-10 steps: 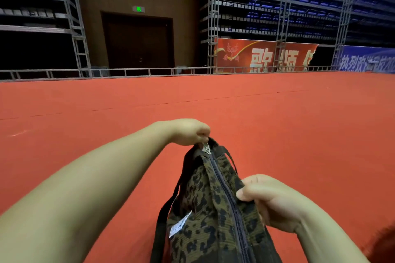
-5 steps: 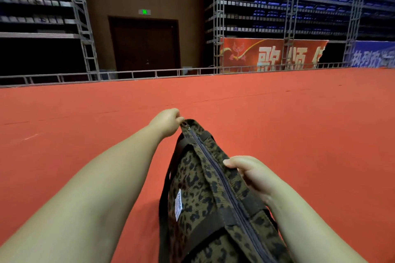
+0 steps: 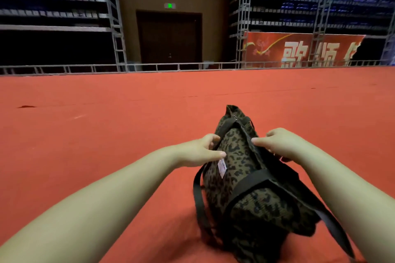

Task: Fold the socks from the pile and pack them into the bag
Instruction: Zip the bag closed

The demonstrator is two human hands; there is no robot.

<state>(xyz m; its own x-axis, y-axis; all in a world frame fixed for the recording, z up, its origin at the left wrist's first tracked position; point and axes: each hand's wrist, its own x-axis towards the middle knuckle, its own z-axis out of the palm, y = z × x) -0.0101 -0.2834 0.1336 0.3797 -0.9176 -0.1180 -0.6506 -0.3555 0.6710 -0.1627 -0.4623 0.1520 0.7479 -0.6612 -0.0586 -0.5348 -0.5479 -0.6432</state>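
Head view shows the leopard-print bag (image 3: 245, 177) lying zipped on the red carpet (image 3: 106, 134), left hand (image 3: 198, 151) pinching its near-left side, right hand (image 3: 280, 145) gripping its top edge, no socks visible, so packing seems finished.

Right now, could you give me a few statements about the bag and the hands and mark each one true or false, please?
1. The leopard-print bag lies on the red carpet. True.
2. The bag's zipper gapes wide open. False: it looks closed, with the pull at the far end.
3. The left hand and the right hand are on opposite sides of the bag. True.
4. A pile of socks lies beside the bag. False: no socks are in view.
5. A white label shows on the bag's side near the left hand. True.
6. The right hand is raised high above the bag. False: its fingers rest at the bag's top edge.
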